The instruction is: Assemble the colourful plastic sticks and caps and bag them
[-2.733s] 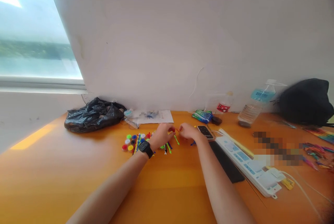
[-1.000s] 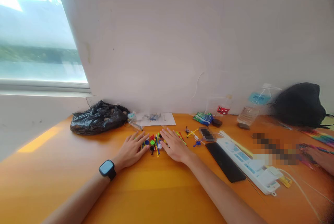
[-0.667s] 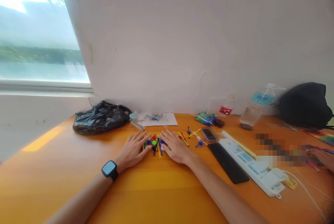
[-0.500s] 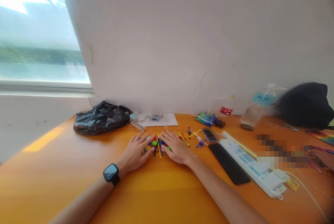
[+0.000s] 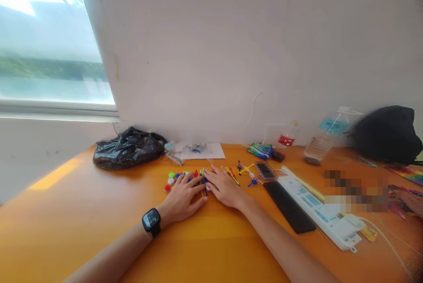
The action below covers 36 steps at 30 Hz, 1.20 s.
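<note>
My left hand (image 5: 183,198), below a black smartwatch (image 5: 151,221) on the wrist, lies palm down with its fingers spread over a pile of small coloured plastic pieces (image 5: 196,173). Opposite it, my right hand (image 5: 225,187) rests on the pile's right side, fingers stretched out. Both palms hide much of the pile. Round pieces stick out left of my left hand: a green one (image 5: 171,175), a white one (image 5: 170,181) and a red one (image 5: 167,189). Right of my right hand lie thin green and red sticks (image 5: 233,176), a yellow stick piece (image 5: 246,169) and a blue piece (image 5: 253,182).
A black plastic bag (image 5: 128,148) and a printed paper sheet (image 5: 214,151) lie along the wall. To the right are a black phone-like slab (image 5: 289,208), a white power strip (image 5: 319,212), a green-blue packet (image 5: 260,150), a large bottle (image 5: 319,144) and another person's hand (image 5: 408,199).
My left hand has shifted right and slightly nearer to me, closer to my right hand. Round pieces it covered now show on its left. My right hand has barely moved.
</note>
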### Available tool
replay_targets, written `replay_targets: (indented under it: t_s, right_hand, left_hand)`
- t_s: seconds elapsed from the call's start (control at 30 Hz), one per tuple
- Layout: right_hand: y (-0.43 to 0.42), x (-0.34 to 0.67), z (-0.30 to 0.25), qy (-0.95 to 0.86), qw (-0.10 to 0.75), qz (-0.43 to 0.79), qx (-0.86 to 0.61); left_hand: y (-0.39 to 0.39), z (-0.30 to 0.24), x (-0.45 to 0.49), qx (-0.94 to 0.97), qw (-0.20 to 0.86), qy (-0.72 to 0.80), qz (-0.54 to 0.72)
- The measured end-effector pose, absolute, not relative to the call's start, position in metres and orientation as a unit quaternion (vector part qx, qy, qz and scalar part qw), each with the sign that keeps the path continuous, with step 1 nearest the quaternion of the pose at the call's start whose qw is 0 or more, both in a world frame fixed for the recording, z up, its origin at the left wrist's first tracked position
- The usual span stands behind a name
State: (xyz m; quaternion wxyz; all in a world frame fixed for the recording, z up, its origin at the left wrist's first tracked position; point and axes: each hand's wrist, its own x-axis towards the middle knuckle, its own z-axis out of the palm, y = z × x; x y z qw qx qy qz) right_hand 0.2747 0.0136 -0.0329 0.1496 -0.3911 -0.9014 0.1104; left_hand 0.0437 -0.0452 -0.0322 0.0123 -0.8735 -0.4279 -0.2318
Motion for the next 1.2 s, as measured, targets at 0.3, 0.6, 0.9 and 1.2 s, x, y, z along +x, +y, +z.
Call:
replay_targets:
  t_s: [0.3,0.6,0.9,1.2]
  right_hand:
    - [0.012,0.273,-0.034,-0.894,0.166,0.082,-0.408]
    - [0.024,0.292,-0.033,-0.887,0.147,0.091,-0.428]
    - [0.023,0.279,-0.038,-0.888,0.107,0.087,-0.438]
    - [0.021,0.274,-0.044,-0.88,0.105,0.088,-0.455]
  left_hand:
    - [-0.039,-0.039,0.027,-0.859,0.014,-0.457,-0.232]
    - [-0.019,-0.047,0.007,-0.825,-0.015,-0.531,-0.193]
    - [-0.013,-0.046,0.024,-0.833,-0.024,-0.535,-0.141]
    - [-0.01,-0.055,0.02,-0.839,0.002,-0.524,-0.143]
